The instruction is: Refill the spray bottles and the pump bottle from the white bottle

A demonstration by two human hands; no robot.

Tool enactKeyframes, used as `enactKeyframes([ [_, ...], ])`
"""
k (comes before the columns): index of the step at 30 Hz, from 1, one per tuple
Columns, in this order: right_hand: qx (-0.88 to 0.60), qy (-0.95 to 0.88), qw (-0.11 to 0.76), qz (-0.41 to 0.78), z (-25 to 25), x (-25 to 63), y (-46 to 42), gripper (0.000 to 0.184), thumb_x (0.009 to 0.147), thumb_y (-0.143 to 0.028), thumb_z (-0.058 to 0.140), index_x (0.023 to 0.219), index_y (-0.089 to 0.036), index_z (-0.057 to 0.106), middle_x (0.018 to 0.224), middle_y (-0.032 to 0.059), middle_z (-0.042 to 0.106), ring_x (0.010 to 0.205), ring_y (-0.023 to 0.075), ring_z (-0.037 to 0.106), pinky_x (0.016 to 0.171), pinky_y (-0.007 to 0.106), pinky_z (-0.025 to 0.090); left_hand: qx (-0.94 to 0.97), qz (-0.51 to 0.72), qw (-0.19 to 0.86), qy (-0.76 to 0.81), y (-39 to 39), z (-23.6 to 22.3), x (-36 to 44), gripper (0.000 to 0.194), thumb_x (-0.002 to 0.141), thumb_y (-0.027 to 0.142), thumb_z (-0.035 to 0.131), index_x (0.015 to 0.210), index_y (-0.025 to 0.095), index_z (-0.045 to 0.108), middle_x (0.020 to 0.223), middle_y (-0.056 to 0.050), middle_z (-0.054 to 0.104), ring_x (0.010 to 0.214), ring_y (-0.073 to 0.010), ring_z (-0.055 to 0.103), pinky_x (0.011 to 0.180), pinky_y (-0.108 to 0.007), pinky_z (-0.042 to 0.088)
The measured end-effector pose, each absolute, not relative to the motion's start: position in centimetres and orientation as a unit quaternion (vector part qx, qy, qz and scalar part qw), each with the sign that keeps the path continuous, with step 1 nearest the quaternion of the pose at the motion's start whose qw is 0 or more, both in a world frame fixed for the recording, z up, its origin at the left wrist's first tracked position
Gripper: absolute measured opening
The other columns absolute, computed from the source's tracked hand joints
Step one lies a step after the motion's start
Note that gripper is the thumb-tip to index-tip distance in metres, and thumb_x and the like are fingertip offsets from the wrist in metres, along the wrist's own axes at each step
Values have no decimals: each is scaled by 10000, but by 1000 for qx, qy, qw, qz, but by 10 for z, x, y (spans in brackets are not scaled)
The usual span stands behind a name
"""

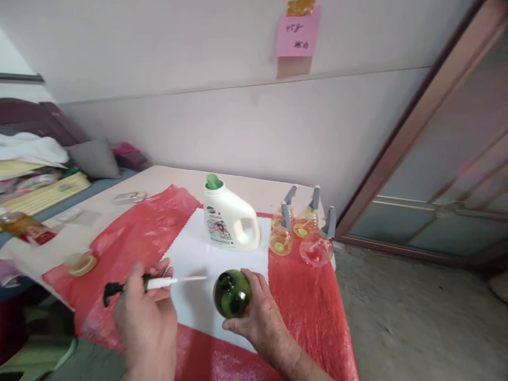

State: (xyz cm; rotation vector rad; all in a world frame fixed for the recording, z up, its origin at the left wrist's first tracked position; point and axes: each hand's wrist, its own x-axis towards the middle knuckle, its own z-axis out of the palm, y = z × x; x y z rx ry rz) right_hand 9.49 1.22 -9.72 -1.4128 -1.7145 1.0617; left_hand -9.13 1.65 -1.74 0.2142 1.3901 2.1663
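Note:
My left hand (148,312) is closed around a pump dispenser top (161,282) with a black head and a white body; its thin tube points right. My right hand (264,317) grips a round, dark green see-through bottle (232,294) from the right side. The tube's tip is a little left of the bottle, apart from it. Behind them a white detergent jug (230,222) with a green spout stands upright on a white sheet (190,307). To its right stand several clear spray bottles (280,241) with grey trigger heads.
Red plastic sheeting (309,312) covers much of the table (174,173). A roll of tape (81,263) lies at the left, near a bottle of amber liquid (26,227). A pink note (298,33) hangs on the wall. A framed door (448,174) is at the right.

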Motion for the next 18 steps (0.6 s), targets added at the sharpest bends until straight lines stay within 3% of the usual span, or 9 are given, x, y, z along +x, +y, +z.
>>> enactKeyframes([
  [5, -548, -627, 308, 459, -125, 78, 13, 1016, 531, -165, 821, 1421, -171, 331, 1372, 137, 467, 1298, 290, 447, 1123, 438, 350, 14, 808, 310, 500, 19, -3, -81, 237, 744, 319, 705, 646, 173, 546, 744, -15, 652, 820, -170, 648, 807, -324, 511],
  [9, -509, -627, 361, 467, -124, 90, 11, 910, 733, -455, 712, 1479, -181, 268, 1497, 148, 362, 1412, 284, 310, 1171, 462, 275, -7, 813, 316, 489, 16, -1, -88, 254, 748, 338, 710, 645, 173, 545, 735, -21, 657, 831, -166, 648, 836, -322, 508],
  [12, -506, -611, 401, 457, -105, 100, 24, 800, 836, -615, 550, 1471, -183, 325, 1521, 130, 340, 1427, 287, 281, 1175, 504, 248, -21, 817, 318, 480, 15, 0, -95, 251, 750, 350, 708, 657, 176, 552, 752, -28, 667, 845, -167, 646, 835, -322, 510],
  [16, -522, -580, 433, 450, -78, 83, 76, 803, 861, -662, 495, 1468, -154, 359, 1525, 125, 337, 1436, 281, 261, 1190, 495, 197, -30, 824, 327, 462, 17, 1, -97, 249, 746, 357, 714, 667, 177, 562, 742, -23, 645, 908, -190, 650, 820, -323, 510],
  [18, -521, -572, 458, 439, -68, 64, 110, 762, 885, -658, 453, 1462, -169, 369, 1512, 114, 364, 1421, 272, 296, 1168, 466, 266, -33, 823, 334, 459, 17, 0, -97, 247, 746, 361, 717, 678, 176, 568, 747, -18, 633, 930, -197, 651, 816, -323, 506],
])
